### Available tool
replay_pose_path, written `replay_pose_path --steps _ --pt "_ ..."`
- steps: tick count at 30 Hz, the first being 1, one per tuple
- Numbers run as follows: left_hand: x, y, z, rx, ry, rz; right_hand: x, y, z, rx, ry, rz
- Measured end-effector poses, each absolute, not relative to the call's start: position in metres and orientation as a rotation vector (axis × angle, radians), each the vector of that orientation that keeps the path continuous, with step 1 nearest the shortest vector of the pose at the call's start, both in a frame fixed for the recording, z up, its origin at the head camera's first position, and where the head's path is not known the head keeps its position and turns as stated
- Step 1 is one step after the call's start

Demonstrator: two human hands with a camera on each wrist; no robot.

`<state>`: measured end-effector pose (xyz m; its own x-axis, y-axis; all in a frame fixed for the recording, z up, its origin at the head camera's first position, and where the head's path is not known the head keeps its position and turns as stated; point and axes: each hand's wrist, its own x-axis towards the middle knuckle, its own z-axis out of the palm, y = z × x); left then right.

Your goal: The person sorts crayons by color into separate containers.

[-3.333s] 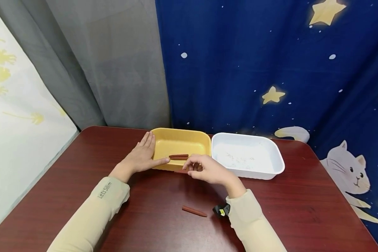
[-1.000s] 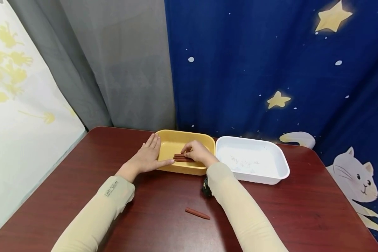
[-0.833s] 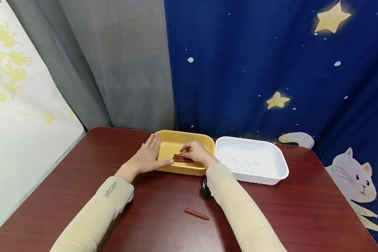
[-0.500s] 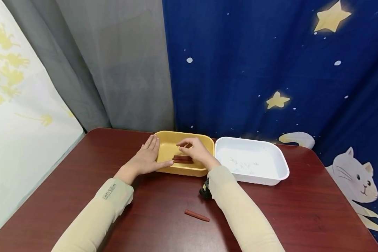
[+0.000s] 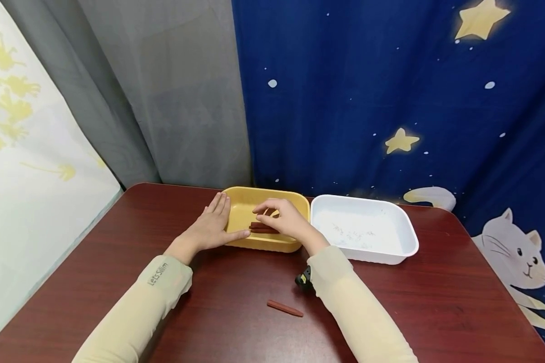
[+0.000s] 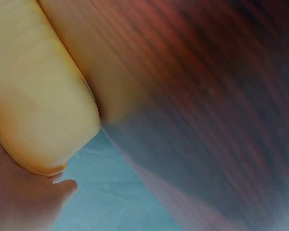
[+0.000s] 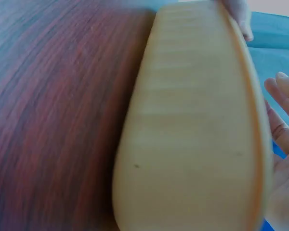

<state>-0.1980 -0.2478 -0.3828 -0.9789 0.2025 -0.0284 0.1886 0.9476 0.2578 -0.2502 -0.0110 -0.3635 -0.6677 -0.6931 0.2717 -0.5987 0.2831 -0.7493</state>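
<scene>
Hands: we see the left hand [image 5: 206,229] laid almost flat, fingers straight over the left end of the yellow tray [image 5: 240,214], thumb at its near rim; the right hand [image 5: 288,220] arches over the tray, thumb and fingertips apart, and we make out nothing pinched between them.
Loose stick: nearest us, one red-brown stick [image 5: 284,308] lies on the table [image 5: 227,317], in front of the tray and well apart from both hands.
Right wrist: a small black device [image 5: 304,279] hangs beside it; we take it for the wrist camera.
Left palm's job: probably steadying the tray while the right hand works inside.
Tray sticks: the red-brown sticks inside [image 5: 262,228] lie side by side by the near wall, just beside the left thumb and below the right hand, which hides their far ends; we cannot count them. Laying them parallel likely keeps them neat.
White tray [image 5: 359,219]: beside the yellow one, seemingly kept within reach.
Backdrop: a starry blue curtain [image 5: 322,111].
</scene>
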Motion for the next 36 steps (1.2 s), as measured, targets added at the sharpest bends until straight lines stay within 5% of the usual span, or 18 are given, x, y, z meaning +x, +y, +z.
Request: replay_pose_path --steps 36 --pt "-0.198 -0.249 -0.383 0.303 3.031 0.462 -0.172 0.067 -0.359 -1.249 2.409 -1.182"
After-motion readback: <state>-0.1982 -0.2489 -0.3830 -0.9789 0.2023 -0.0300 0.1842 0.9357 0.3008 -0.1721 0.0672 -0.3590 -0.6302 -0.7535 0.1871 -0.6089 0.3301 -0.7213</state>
